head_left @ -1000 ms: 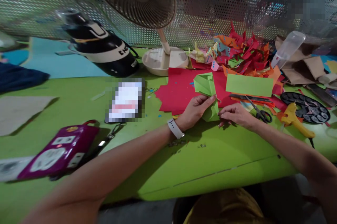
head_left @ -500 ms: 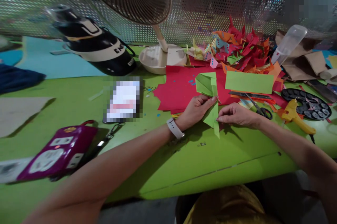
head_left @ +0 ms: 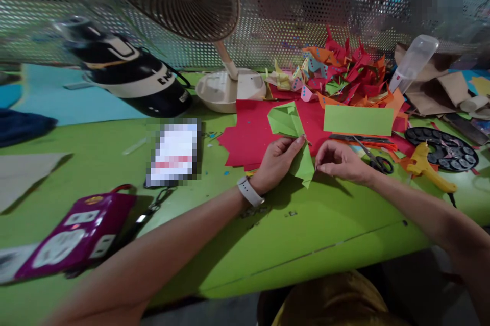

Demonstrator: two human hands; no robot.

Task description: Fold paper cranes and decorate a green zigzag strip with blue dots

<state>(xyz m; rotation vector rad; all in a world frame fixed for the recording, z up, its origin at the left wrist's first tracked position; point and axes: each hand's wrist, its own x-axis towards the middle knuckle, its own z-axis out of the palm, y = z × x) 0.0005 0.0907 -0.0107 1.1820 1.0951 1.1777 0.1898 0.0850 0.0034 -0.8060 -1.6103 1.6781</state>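
Observation:
A folded green paper piece (head_left: 285, 121) is pinched near its middle by my left hand (head_left: 278, 161), thumb on top. Its folded upper part rests over red paper sheets (head_left: 248, 137), and its lower flap (head_left: 303, 165) points down toward me. My right hand (head_left: 340, 164) is curled, with thumb and fingertips pinched at the flap's right edge. The exact contact there is small and hard to see. To the right of the folded piece, a flat green paper rectangle (head_left: 358, 120) lies beyond my right hand.
Scissors (head_left: 377, 161), a yellow glue gun (head_left: 432, 170) and a black palette (head_left: 446, 148) lie right. Folded paper pieces (head_left: 344, 68) are heaped behind, near a fan (head_left: 229, 83). A black bottle (head_left: 133, 78), phone (head_left: 174, 152) and purple power strip (head_left: 74, 229) are left.
The green paper's top has tilted left, and its lower strip now looks wider and shorter. My right hand has risen slightly, its fingers more curled. The whole view has shifted a little.

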